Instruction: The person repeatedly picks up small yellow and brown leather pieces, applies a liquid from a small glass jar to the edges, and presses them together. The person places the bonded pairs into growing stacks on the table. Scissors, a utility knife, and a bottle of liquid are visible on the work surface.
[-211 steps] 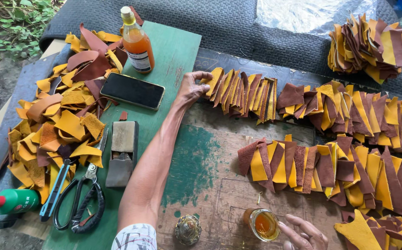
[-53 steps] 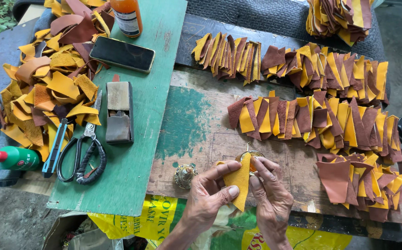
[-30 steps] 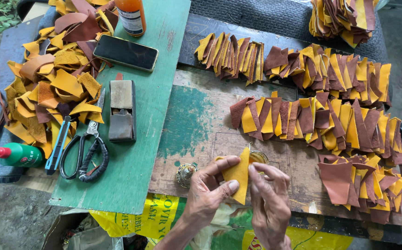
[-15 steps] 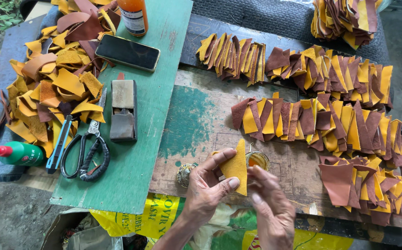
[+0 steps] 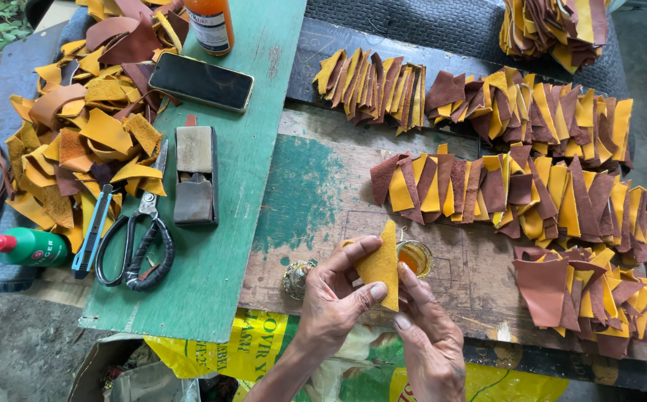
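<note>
Both hands meet low over the worn wooden tabletop (image 5: 442, 298). The left hand (image 5: 334, 298) pinches a yellow leather piece (image 5: 381, 264), thumb on its lower edge and fingers curled behind its left side, holding it upright near the front edge of the tabletop. The right hand (image 5: 427, 339) is closed loosely, its forefinger stretched up along the piece's right edge and touching it. Just behind the piece sits a small glass jar (image 5: 415, 257) of amber liquid; to the left of the left hand lies a small metal lid (image 5: 296, 277). Rows of cut brown and yellow leather pieces (image 5: 517, 193) overlap across the right side of the tabletop, well apart from the hands. On the green board (image 5: 241, 223) to the left lie black-handled scissors (image 5: 138, 242), a small block plane (image 5: 194, 176), a dark phone (image 5: 200, 82) and an orange bottle (image 5: 209, 26). A loose heap of scraps (image 5: 77, 141) spreads further left, beside a green glue bottle (image 5: 21, 247).
</note>
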